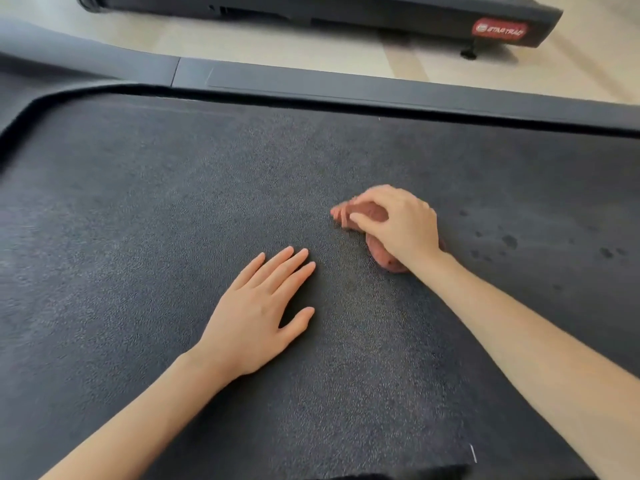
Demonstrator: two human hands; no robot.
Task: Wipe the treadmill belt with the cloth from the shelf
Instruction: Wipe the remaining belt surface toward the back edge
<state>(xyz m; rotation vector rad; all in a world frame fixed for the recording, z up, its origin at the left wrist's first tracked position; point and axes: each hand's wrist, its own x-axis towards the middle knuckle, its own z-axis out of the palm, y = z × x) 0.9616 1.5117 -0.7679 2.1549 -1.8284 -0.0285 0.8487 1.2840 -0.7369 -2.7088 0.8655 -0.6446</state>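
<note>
The dark, rough treadmill belt (pixel 173 209) fills most of the view. A crumpled reddish-brown cloth (pixel 379 252) lies on the belt right of centre. My right hand (pixel 398 225) grips it from above, fingers curled round the bunched fabric, so most of the cloth is hidden. My left hand (pixel 259 313) rests flat on the belt to the left of the cloth, fingers straight and spread, holding nothing.
Several dark wet spots (pixel 509 242) mark the belt right of the cloth. The grey side rail (pixel 346 84) runs along the belt's far edge. Beyond it, on the pale floor, stands another treadmill base (pixel 346 12) with a red logo.
</note>
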